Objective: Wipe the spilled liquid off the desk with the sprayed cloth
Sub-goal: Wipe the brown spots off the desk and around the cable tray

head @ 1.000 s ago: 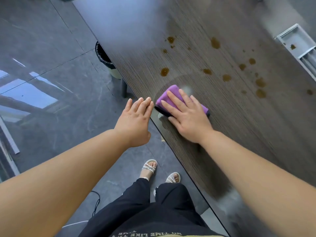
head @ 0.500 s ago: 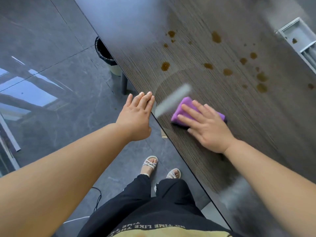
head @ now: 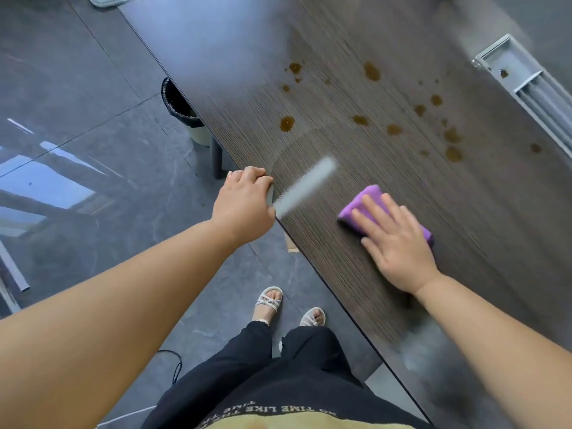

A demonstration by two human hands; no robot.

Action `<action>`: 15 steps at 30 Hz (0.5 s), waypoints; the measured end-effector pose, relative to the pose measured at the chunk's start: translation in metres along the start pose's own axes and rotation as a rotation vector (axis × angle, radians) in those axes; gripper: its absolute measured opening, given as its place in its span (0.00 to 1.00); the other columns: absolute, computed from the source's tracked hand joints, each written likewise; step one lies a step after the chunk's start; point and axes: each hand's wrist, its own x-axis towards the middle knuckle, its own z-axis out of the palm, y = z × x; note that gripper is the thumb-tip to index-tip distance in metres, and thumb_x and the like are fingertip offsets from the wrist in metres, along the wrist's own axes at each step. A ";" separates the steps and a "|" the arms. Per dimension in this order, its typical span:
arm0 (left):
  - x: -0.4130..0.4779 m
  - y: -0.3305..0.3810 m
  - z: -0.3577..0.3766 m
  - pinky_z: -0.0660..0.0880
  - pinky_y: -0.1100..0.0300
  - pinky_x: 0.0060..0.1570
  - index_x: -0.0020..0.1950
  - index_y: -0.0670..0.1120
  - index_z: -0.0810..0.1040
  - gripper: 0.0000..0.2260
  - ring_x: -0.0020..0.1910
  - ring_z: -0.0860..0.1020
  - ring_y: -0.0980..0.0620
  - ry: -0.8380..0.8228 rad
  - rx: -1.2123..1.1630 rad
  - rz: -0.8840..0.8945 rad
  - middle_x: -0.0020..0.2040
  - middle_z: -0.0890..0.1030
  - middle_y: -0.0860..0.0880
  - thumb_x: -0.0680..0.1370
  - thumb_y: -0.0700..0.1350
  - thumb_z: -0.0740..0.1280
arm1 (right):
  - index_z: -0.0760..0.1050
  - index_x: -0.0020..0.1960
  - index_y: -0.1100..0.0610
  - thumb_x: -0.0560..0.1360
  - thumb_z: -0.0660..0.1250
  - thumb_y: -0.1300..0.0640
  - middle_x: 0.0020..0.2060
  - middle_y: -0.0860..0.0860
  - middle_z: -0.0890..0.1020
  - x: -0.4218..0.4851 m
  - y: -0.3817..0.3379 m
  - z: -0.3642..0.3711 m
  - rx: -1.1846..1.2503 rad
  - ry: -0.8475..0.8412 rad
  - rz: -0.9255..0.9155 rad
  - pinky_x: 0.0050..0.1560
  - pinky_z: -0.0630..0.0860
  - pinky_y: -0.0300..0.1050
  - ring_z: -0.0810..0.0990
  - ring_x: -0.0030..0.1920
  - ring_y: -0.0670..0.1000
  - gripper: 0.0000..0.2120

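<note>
Right hand (head: 396,243) flat on cloth (head: 362,199), left hand (head: 244,205) gripping desk edge (head: 318,261), brown drop (head: 504,73) seemingly in tray (head: 523,61)

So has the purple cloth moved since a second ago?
Yes. The cloth under the right hand slid rightward, away from the nearest brown drop and the desk edge.

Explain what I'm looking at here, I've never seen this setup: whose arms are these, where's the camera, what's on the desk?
No machine here: a person's two bare hands, filmed by one camera worn on the head, looking down. The right hand presses flat on a purple cloth on the dark desk. The left hand curls its fingers at the desk's near edge. Brown spilled drops lie beyond the cloth, not yet wiped. A bin stands on the floor, partly hidden by the desk.
</note>
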 end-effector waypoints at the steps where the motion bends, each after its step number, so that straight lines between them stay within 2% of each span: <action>1: 0.001 0.003 0.000 0.56 0.53 0.72 0.72 0.45 0.65 0.23 0.71 0.57 0.44 0.018 -0.046 -0.026 0.72 0.62 0.47 0.77 0.45 0.60 | 0.62 0.74 0.47 0.80 0.49 0.45 0.73 0.53 0.65 0.007 -0.003 0.000 0.022 0.029 0.195 0.67 0.62 0.64 0.60 0.73 0.61 0.23; 3: 0.001 0.009 0.003 0.60 0.54 0.69 0.71 0.46 0.67 0.21 0.70 0.58 0.45 0.050 -0.100 -0.063 0.70 0.64 0.48 0.77 0.44 0.59 | 0.62 0.75 0.49 0.79 0.50 0.46 0.75 0.53 0.61 0.028 -0.035 0.001 0.061 0.117 0.578 0.69 0.59 0.65 0.58 0.74 0.63 0.25; 4: 0.001 0.012 0.005 0.61 0.54 0.68 0.70 0.47 0.68 0.21 0.70 0.58 0.46 0.066 -0.108 -0.070 0.69 0.65 0.48 0.77 0.44 0.59 | 0.60 0.76 0.50 0.80 0.51 0.47 0.76 0.53 0.58 0.038 -0.056 0.003 0.078 0.107 0.704 0.70 0.56 0.64 0.55 0.75 0.62 0.25; 5: 0.001 0.015 0.007 0.61 0.54 0.67 0.70 0.47 0.69 0.20 0.70 0.58 0.46 0.076 -0.110 -0.070 0.69 0.66 0.48 0.77 0.44 0.59 | 0.57 0.76 0.50 0.81 0.52 0.47 0.77 0.53 0.56 0.043 -0.074 0.003 0.089 0.078 0.729 0.71 0.54 0.64 0.53 0.76 0.62 0.25; 6: 0.002 0.018 0.008 0.61 0.55 0.67 0.70 0.47 0.69 0.20 0.70 0.58 0.46 0.084 -0.108 -0.057 0.69 0.66 0.48 0.77 0.44 0.59 | 0.58 0.76 0.50 0.80 0.52 0.46 0.77 0.53 0.57 0.041 -0.085 0.004 0.088 0.064 0.651 0.70 0.55 0.64 0.54 0.75 0.62 0.25; 9: 0.005 0.028 0.010 0.61 0.56 0.67 0.69 0.47 0.69 0.20 0.69 0.59 0.46 0.080 -0.085 0.017 0.68 0.67 0.48 0.77 0.43 0.60 | 0.61 0.74 0.48 0.80 0.51 0.45 0.74 0.52 0.62 0.011 -0.060 0.004 0.028 -0.015 0.032 0.70 0.57 0.61 0.58 0.74 0.61 0.23; 10: 0.006 0.030 0.010 0.60 0.56 0.67 0.70 0.47 0.69 0.20 0.70 0.59 0.46 0.066 -0.075 0.041 0.68 0.67 0.48 0.77 0.43 0.60 | 0.61 0.74 0.47 0.81 0.50 0.45 0.74 0.51 0.63 0.002 -0.038 0.003 0.014 -0.062 -0.110 0.70 0.57 0.60 0.58 0.74 0.59 0.22; 11: 0.009 0.033 0.009 0.60 0.56 0.68 0.70 0.47 0.69 0.20 0.70 0.58 0.46 0.052 -0.067 0.062 0.69 0.66 0.49 0.77 0.43 0.60 | 0.61 0.73 0.47 0.81 0.48 0.44 0.74 0.51 0.63 0.000 -0.014 0.001 -0.008 -0.081 -0.147 0.70 0.58 0.61 0.59 0.73 0.59 0.22; 12: 0.011 0.035 0.009 0.61 0.55 0.68 0.70 0.47 0.68 0.21 0.70 0.58 0.46 0.034 -0.062 0.080 0.69 0.66 0.49 0.77 0.43 0.60 | 0.61 0.73 0.47 0.81 0.48 0.44 0.74 0.51 0.63 0.001 0.005 -0.003 -0.022 -0.068 -0.063 0.69 0.60 0.62 0.59 0.73 0.59 0.23; 13: 0.014 0.038 0.009 0.61 0.54 0.69 0.70 0.47 0.68 0.21 0.71 0.58 0.46 0.017 -0.060 0.096 0.70 0.66 0.49 0.77 0.43 0.60 | 0.61 0.74 0.48 0.80 0.49 0.44 0.74 0.51 0.62 0.005 0.019 -0.006 -0.010 -0.050 0.117 0.68 0.62 0.63 0.58 0.74 0.60 0.24; 15: 0.020 0.043 0.008 0.62 0.53 0.69 0.70 0.48 0.68 0.20 0.70 0.59 0.46 0.001 -0.055 0.122 0.70 0.66 0.49 0.77 0.43 0.60 | 0.56 0.77 0.48 0.80 0.48 0.45 0.77 0.51 0.56 0.026 0.019 -0.009 0.044 -0.028 0.592 0.71 0.57 0.63 0.53 0.76 0.60 0.25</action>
